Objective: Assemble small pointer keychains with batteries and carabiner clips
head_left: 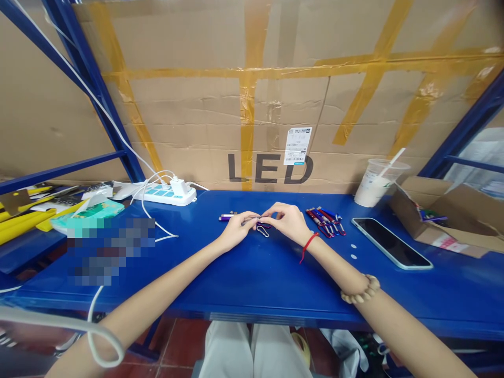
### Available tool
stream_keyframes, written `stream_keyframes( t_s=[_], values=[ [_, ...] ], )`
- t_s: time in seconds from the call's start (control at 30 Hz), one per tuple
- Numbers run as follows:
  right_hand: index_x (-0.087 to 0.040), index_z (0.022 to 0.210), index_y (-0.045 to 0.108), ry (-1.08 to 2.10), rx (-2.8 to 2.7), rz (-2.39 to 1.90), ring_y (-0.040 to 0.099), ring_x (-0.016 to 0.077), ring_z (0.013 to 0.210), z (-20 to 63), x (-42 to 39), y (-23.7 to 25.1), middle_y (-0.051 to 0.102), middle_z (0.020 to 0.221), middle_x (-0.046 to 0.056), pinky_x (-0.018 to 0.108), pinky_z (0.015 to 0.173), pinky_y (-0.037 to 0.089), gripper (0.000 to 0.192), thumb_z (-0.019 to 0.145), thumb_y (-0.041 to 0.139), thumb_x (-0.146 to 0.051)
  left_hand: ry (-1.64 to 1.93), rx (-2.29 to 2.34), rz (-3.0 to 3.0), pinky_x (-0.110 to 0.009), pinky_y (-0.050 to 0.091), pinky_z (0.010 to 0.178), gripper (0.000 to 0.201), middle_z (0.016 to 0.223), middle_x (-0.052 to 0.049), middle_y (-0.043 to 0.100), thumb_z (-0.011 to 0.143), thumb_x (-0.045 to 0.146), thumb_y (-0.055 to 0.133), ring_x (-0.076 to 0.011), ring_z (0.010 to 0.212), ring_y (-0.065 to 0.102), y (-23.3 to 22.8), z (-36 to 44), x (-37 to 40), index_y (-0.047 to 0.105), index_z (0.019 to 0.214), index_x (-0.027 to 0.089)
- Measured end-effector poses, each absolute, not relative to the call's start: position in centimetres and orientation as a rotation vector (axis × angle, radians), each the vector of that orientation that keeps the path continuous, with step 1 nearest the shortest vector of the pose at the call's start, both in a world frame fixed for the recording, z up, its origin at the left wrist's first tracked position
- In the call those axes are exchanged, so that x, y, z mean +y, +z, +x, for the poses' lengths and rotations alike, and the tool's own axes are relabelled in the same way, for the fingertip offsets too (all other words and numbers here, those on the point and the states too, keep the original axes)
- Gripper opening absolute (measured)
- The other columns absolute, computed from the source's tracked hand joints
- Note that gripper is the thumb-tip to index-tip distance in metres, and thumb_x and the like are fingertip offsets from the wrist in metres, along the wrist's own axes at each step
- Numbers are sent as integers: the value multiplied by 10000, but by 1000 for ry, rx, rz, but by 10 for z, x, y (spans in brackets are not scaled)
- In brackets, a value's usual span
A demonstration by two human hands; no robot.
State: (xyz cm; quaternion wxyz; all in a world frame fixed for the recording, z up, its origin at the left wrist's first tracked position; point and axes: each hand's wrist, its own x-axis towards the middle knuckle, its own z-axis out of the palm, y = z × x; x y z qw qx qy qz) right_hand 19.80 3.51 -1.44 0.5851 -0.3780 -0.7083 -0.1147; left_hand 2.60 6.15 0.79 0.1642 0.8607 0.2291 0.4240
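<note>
My left hand (237,231) and my right hand (289,220) meet above the blue table, fingertips pinched on a small keychain piece. A silver carabiner clip (263,231) hangs or lies just below the fingertips. Most of what they grip is hidden by the fingers. Close beyond my left hand lies a short purple and silver cylinder (226,217), like a mini flashlight. To the right of my right hand is a cluster of red, blue and purple keychain flashlights (325,221) with carabiner clips.
A phone (391,242), two small whitish discs (353,256), an open cardboard box (452,220) and a plastic cup with straw (376,184) occupy the right. At left are a power strip (167,194), white cables and a green packet (88,212). A large taped carton (197,115) stands behind.
</note>
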Motion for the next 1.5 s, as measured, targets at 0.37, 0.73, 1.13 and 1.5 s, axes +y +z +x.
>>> stream_keyframes(
  t_s=[0.37, 0.73, 1.13, 1.5],
  values=[
    [-247, 673, 712, -284, -1752, -892, 527, 94, 621, 200, 29, -17, 652, 747, -19, 206, 553, 326, 164, 735, 643, -381, 1128, 570, 2377, -236, 415, 720, 337, 616, 38, 568, 785, 354, 544, -101, 659, 559, -3, 23, 55, 462, 1056, 171],
    [-225, 670, 718, -77, -1714, -994, 556, 127, 593, 198, 30, -16, 668, 669, 2, 214, 494, 328, 230, 674, 643, -442, 1160, 518, 2425, -252, 443, 758, 300, 665, 12, 593, 794, 327, 540, -120, 719, 600, -1, 21, 50, 471, 1043, 175],
    [-195, 653, 703, -104, -1696, -931, 547, 124, 591, 196, 29, -16, 676, 718, 25, 216, 491, 341, 277, 712, 594, -442, 1193, 472, 2415, -273, 464, 792, 254, 715, -14, 630, 800, 316, 538, -138, 768, 624, 1, 22, 48, 486, 995, 162],
    [-178, 646, 686, -68, -1690, -929, 548, 122, 525, 197, 33, -16, 663, 639, 31, 212, 459, 338, 362, 732, 555, -504, 1197, 473, 2391, -279, 475, 800, 233, 739, -15, 631, 792, 325, 552, -135, 757, 631, 1, 26, 53, 499, 943, 157]
  ],
)
